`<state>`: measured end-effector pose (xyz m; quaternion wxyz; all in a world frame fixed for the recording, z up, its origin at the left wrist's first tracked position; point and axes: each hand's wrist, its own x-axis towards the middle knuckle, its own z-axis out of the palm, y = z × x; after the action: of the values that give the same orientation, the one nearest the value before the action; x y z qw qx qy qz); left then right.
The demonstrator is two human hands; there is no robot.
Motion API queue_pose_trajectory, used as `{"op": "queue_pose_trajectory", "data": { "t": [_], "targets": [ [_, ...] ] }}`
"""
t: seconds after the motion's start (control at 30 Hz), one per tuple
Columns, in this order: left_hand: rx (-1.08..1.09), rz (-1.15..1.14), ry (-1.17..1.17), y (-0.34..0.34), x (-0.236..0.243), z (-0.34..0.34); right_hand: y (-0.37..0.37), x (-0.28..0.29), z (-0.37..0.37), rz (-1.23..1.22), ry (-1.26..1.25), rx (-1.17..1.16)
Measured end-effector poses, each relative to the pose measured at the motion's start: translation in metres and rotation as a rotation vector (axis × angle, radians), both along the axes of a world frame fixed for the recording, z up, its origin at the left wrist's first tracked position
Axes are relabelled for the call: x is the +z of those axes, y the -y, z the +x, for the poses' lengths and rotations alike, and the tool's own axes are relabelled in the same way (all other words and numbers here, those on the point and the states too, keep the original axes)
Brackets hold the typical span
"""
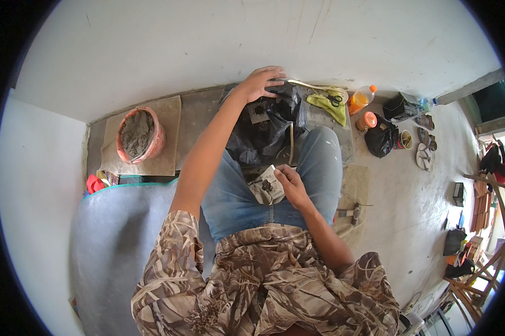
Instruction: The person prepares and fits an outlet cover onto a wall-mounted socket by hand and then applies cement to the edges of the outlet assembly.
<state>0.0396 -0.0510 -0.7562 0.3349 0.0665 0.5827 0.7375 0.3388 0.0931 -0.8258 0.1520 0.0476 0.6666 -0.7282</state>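
Observation:
My left hand (pixel 258 83) reaches out over the far edge of a black plastic bag (pixel 247 137), which lies open in front of my knees. Its fingers are stretched and spread, with nothing visible between them. Inside the bag shows a small greyish square piece (pixel 258 116) with a dark patch. Between my thighs, my right hand (pixel 292 185) pinches the edge of a pale, printed-looking piece of paper (pixel 260 196). A small dark clump (pixel 267 185) sits on that paper; what it is made of I cannot make out. A thin pale strip (pixel 291 143) stands by the bag's right side.
Left, a reddish bucket (pixel 159 140) of grey mortar stands on a brown sheet. Beyond my right knee lie a yellow-green cloth (pixel 332 110), scissors (pixel 335 100) and an orange drink bottle (pixel 360 101). A hammer (pixel 356 213) rests by my right thigh. The white wall (pixel 207 45) closes the far side.

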Motion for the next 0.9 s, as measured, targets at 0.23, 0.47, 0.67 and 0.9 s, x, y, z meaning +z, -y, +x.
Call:
{"op": "queue_pose_trajectory", "data": {
  "t": [0.23,0.47,0.67,0.9],
  "targets": [
    [0.47,0.075,0.016,0.064,-0.031,0.058,0.002,-0.006,0.004,0.087,-0.075,0.0],
    [0.643,0.125,0.094,0.089,-0.082,0.147,0.005,-0.014,-0.001,-0.145,0.025,-0.139],
    [0.498,0.164,0.38,0.07,-0.077,0.252,0.007,-0.01,-0.004,-0.251,0.047,-0.178],
    [0.381,0.161,0.321,0.063,-0.074,0.288,0.011,-0.004,-0.007,-0.257,0.05,-0.173]
  ]
}}
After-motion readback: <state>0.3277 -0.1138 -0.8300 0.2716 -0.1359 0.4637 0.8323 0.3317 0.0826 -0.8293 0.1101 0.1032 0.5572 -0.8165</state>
